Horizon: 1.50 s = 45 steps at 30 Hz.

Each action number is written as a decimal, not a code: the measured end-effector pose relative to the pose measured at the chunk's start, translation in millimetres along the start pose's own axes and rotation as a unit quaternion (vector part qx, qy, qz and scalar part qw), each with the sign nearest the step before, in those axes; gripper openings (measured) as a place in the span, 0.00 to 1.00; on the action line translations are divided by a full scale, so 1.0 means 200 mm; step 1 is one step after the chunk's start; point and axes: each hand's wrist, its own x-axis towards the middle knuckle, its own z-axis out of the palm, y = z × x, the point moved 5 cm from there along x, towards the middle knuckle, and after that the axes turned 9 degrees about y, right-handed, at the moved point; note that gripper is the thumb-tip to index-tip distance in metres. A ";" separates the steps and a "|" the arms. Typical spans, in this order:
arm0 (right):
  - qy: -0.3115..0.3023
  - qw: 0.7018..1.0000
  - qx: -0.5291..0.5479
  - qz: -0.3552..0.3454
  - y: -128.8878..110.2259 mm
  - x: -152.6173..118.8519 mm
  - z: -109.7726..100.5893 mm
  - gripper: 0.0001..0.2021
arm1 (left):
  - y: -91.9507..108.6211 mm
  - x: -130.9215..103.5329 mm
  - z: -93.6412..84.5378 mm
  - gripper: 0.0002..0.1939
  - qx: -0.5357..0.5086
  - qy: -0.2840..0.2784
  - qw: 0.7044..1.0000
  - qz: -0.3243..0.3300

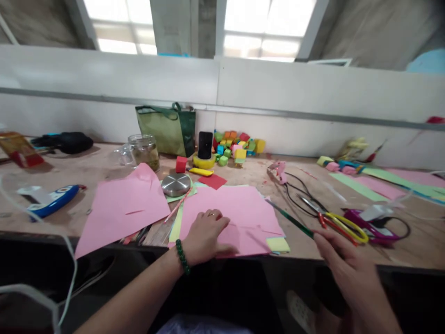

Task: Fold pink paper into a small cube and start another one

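Pink paper (239, 202) over there, and a slim green tool (294, 221)
The paper lies flat; the tool slants, its thin tip near the paper's right edge.

Prob. craft wkshp: bench (100, 164) w/ pink paper (222, 199), scissors (321, 220) & coloured cubes (231, 144).

You have 1 left hand (206, 232), 1 right hand (342, 260), 1 thin green tool (295, 221) and 1 beaded bracelet (182, 256). Before you are 1 glass jar (148, 155), 1 green bag (162, 130), 1 phone (205, 145), 1 yellow tape roll (204, 162), 1 round metal disc (176, 184), 1 red paper square (213, 181) and 1 lone red cube (181, 164); the piled coloured cubes (239, 144) overlap too much to count. Beyond, you face 2 windows (269, 21).
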 end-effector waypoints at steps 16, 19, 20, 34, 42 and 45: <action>0.009 0.980 -0.194 -0.042 0.20 0.17 0.25 0.21 | -0.22 -0.01 -0.28 0.15 -0.137 0.196 0.961 -0.136; -0.012 0.975 -0.213 -0.055 0.19 0.18 0.28 0.20 | -0.40 -0.04 -0.36 0.11 -0.067 0.243 0.947 -0.201; -0.015 0.973 -0.221 -0.056 0.19 0.18 0.29 0.19 | -0.46 -0.05 -0.37 0.13 -0.027 0.238 0.942 -0.235; -0.033 0.975 -0.082 -0.203 -0.11 0.05 0.21 0.14 | 0.13 0.06 -0.03 0.29 0.033 0.022 0.999 0.029; -0.217 0.965 -0.043 -0.142 -0.14 0.02 0.39 0.17 | 0.07 0.11 0.00 0.14 -0.006 -0.017 1.000 0.012; -0.251 0.958 -0.031 -0.134 -0.15 0.04 0.46 0.18 | 0.06 0.10 0.01 0.13 -0.026 -0.003 1.000 -0.013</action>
